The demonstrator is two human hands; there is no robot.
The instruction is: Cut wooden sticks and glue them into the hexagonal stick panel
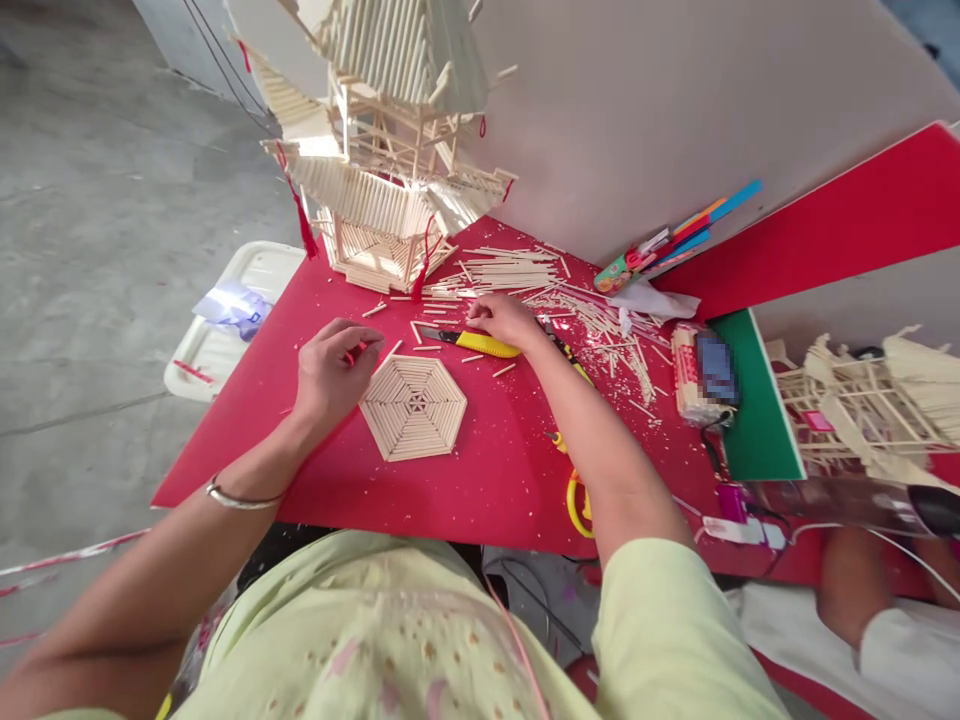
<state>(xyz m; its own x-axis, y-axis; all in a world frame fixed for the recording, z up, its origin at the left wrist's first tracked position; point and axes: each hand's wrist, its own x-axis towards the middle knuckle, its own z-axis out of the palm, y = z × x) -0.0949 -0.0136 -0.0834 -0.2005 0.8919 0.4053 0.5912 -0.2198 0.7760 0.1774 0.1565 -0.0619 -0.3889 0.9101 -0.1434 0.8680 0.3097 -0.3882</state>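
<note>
"Looking at the 6-sided stick panel (414, 412): lying flat on the red table (480, 500), just beside the left hand (336, 365). Likely to weigh much?"

"Probably not. Made of thin, pale sticks, ringed around a small centre with gaps; likely light, and fairly stiff across the face."

"Slippery at all?"

"Hardly, judging by the dry-looking wood. More likely fragile: liable to crack or come apart at the joins under bending."

"Best held where?"

"By 2 opposite outer edges, level and with light pressure. Wiser to keep off the middle, with only short sticks there."

"And about the hands?"

"For the left hand: loosely curled near the panel's edge; cannot tell about touching, nor about anything pinched. For the right hand (501, 316): bent in over the yellow knife (493, 346); cannot tell between gripping and hovering."

"Worth minding farther out?"

"Yes. Near the panel, the knife's bare blade (437, 333), pointing left; beyond, loose sticks (516, 272), strewn thickly; beside those, a stick-built tower (364, 190); and, by the right forearm, a yellow ring handle (574, 505)."
</note>
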